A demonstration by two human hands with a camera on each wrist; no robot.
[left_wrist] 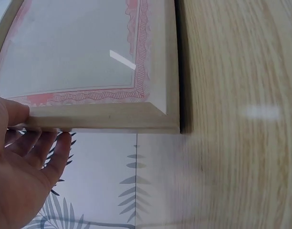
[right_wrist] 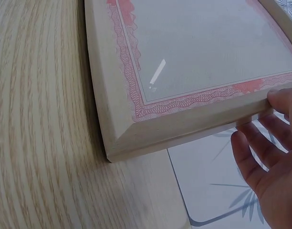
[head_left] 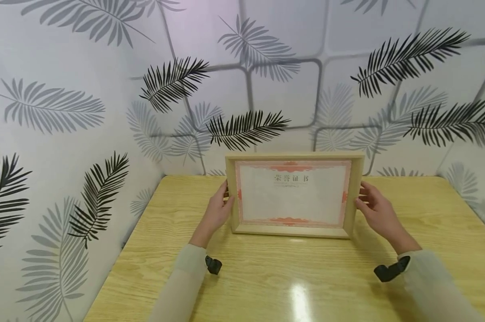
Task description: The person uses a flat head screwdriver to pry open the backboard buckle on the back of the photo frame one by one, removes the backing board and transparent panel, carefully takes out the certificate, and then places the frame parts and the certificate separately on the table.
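A framed certificate [head_left: 292,197] with a pale wooden frame [head_left: 290,230] and a pink-red border stands nearly upright on the wooden table, its lower edge at the tabletop. My left hand [head_left: 217,206] grips the frame's left side, thumb on the front and fingers behind. On the opposite side my right hand [head_left: 377,210] holds the frame the same way. In the left wrist view, the left thumb [left_wrist: 16,112] presses the frame edge while the fingers curl at its back. The right wrist view shows the right thumb [right_wrist: 282,99] on the frame's edge, fingers behind it.
The light wooden table [head_left: 266,277] extends around the frame toward me. Behind and to the left rise walls with leaf-patterned paper [head_left: 246,129]. A dark wrist device [head_left: 391,269] sits at the right cuff, another device [head_left: 214,265] at the left.
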